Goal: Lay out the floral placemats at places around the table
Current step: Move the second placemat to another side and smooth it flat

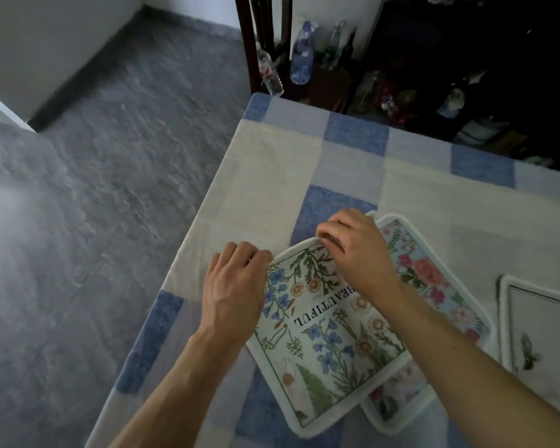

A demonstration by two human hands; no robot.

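A white floral placemat printed "BEAUTIFUL" lies on top of a pink rose placemat near the table's left edge. My left hand pinches the top mat's left edge. My right hand grips its far corner, fingers curled over the white border. A third placemat with a thin dark frame line lies to the right, partly cut off by the frame.
The table wears a blue, white and cream checked cloth. Grey stone floor spreads to the left. Behind the far corner stand a dark wooden chair, plastic water bottles and dark shelves with clutter.
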